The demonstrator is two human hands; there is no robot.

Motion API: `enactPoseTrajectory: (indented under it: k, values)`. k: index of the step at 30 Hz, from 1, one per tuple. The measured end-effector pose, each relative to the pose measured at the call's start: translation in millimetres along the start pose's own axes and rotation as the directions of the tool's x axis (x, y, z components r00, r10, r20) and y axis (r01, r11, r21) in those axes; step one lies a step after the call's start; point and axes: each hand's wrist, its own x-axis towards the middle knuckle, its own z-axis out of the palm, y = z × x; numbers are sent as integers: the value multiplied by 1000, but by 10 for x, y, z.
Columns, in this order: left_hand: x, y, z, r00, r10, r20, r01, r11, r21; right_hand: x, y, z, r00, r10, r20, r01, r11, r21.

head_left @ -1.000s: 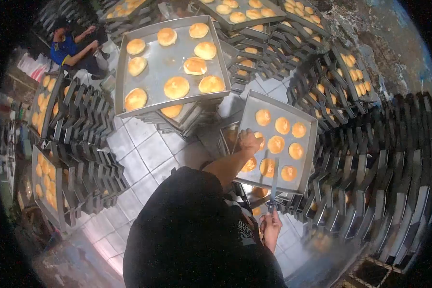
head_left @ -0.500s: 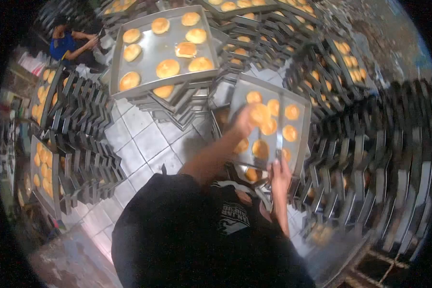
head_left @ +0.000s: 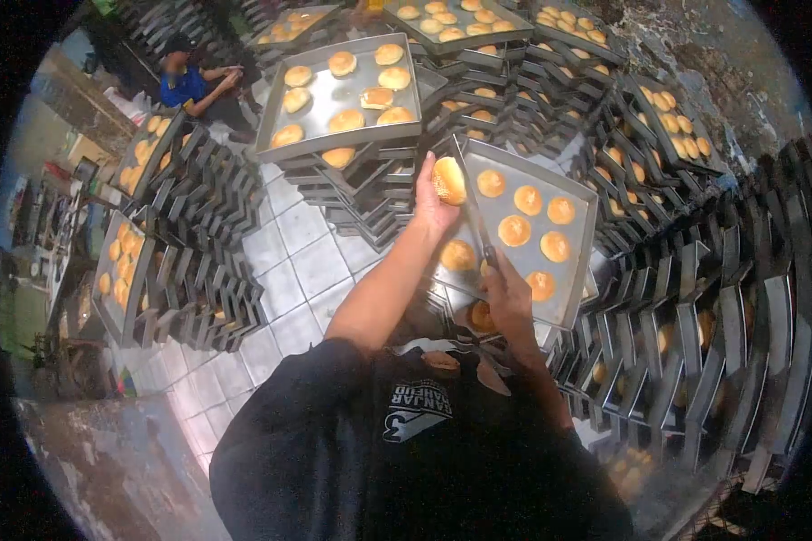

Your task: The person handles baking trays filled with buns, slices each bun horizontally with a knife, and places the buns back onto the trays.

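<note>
My left hand point(head_left: 435, 206) is closed around a round golden bun point(head_left: 450, 181), tilted on edge above the left rim of a metal tray point(head_left: 564, 185). My right hand point(head_left: 509, 293) grips the handle of a long knife point(head_left: 480, 216). The blade points up and away from me, just right of the bun; whether it touches the bun I cannot tell. Several shiny buns lie spread over the tray, one bun point(head_left: 514, 230) near its middle. Another bun point(head_left: 457, 255) sits below my left wrist.
Ahead, a larger tray of buns point(head_left: 320, 97) tops a zigzag stack. Tall stacks of trays point(head_left: 695, 307) stand close on the right, and more trays point(head_left: 122, 284) on the left. A person in blue point(head_left: 189, 86) sits at the far left. White floor tiles point(head_left: 311, 257) show between stacks.
My left hand has raised a bun from the tray's middle to its left rim and turned it on edge. The knife has swung left toward the bun. My view has shifted.
</note>
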Motion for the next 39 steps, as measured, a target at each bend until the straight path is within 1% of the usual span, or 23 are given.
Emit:
enactPoseTrajectory:
  k: [3,4,6,8,10,11,12,14,16,18,20,22,24,25,28,29,30,32,33,34,36,37,39]
  values:
    - [-52,-57,38,999,-30,33,27,997,66,-25,32,-70,1000,9,16,-8,999,-45]
    - [-134,-97,103,997,-61,48,55,993,108,15,82,-54,996,-88,-10,86,986,-146]
    - [-323,-231,275,994,-92,61,82,985,151,112,123,-90,982,-184,-41,168,953,-254]
    - [-369,-316,332,991,-120,64,106,976,190,208,-111,-141,998,-56,-21,55,997,-45]
    - [-211,-327,282,986,-129,108,119,988,97,114,-166,-172,1000,-8,-9,8,999,-49]
    - [-113,-273,212,988,-84,130,72,993,97,55,-174,-174,999,38,11,-37,998,-57]
    - [-168,-181,259,994,-65,83,58,995,83,-42,-157,-172,999,34,11,-33,998,-60]
    - [-132,-86,176,986,-83,147,69,993,98,-230,-80,-154,1000,-20,10,20,1000,8]
    - [-291,-193,223,990,-77,121,59,988,146,-202,-39,-80,999,-10,-38,9,1000,-16]
    - [-445,-405,235,990,-130,63,114,969,219,52,-81,-78,987,-159,-35,154,981,-119]
    - [-473,-466,221,982,-137,131,114,979,167,103,-118,-120,970,-240,-40,230,957,-177]
    - [-335,-334,190,981,-132,145,108,981,160,133,-174,-147,998,-63,-30,61,995,-75]
    - [-276,-113,192,986,-90,141,71,989,133,-133,-46,-135,999,-35,2,35,995,-95]
    - [-292,-52,189,986,-58,157,27,981,193,-213,-36,-136,999,4,37,0,993,-115]
    - [-485,-259,286,990,-8,144,-35,955,294,-194,-112,-150,999,47,21,-45,992,-117]
    - [-545,-381,272,989,-3,146,-49,934,354,-96,-147,-113,997,-42,-69,32,991,-129]
    - [-569,-449,260,990,-21,140,-32,931,365,1,-174,-127,996,-27,-82,16,992,-124]
    - [-574,-533,309,994,-3,106,-36,930,367,144,-221,-183,999,37,-24,-37,999,17]
    - [-520,-479,316,994,-30,108,-7,945,326,133,-136,-183,999,-26,-40,24,998,-50]
    - [-476,-369,332,993,-28,114,-11,945,326,50,-85,-188,999,-32,-41,30,998,-51]
    - [-417,-163,327,987,-14,161,-35,955,293,-229,0,-187,999,39,6,-38,991,-131]
    - [-398,-158,310,987,4,163,-50,958,283,-309,-28,-191,999,28,21,-25,990,-136]
    - [-409,-223,225,986,23,165,-83,926,368,-418,-111,-143,998,52,-31,-55,994,-97]
